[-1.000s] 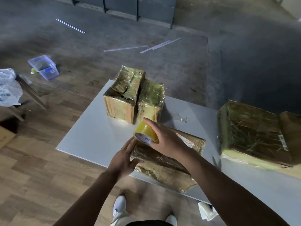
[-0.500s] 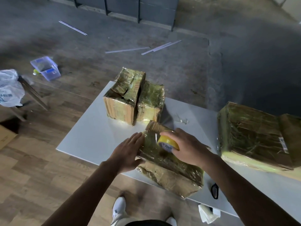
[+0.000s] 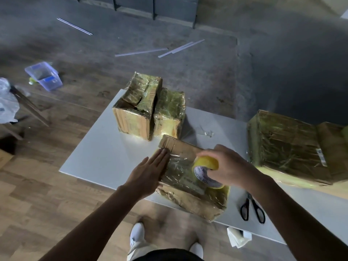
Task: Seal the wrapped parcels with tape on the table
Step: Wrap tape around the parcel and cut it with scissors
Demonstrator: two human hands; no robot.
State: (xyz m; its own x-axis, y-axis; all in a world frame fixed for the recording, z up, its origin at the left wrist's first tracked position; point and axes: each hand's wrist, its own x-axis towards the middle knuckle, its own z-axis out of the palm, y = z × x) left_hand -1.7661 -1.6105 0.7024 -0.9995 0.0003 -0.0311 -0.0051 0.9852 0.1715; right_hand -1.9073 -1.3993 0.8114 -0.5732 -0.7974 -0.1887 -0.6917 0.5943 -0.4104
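Observation:
A flat cardboard parcel (image 3: 185, 187) covered in shiny tape lies at the near edge of the white table (image 3: 105, 157). My left hand (image 3: 148, 172) lies flat with straight fingers pressed on the parcel's left top edge. My right hand (image 3: 229, 166) grips a yellow roll of tape (image 3: 206, 171) held against the parcel's top, toward its right side. Two taped boxes (image 3: 148, 112) stand side by side at the far edge of the table. A large taped parcel (image 3: 293, 147) sits at the right.
Black scissors (image 3: 252, 209) lie on the table right of the near parcel. A scrap of clear tape (image 3: 207, 132) lies mid-table. On the floor are a clear plastic tub (image 3: 44, 75), white strips (image 3: 177, 48) and a white bag (image 3: 7, 102) at left.
My right hand has drawn the tape roll from the parcel's far left end toward its right and near side. My left hand has flattened onto the parcel's left edge.

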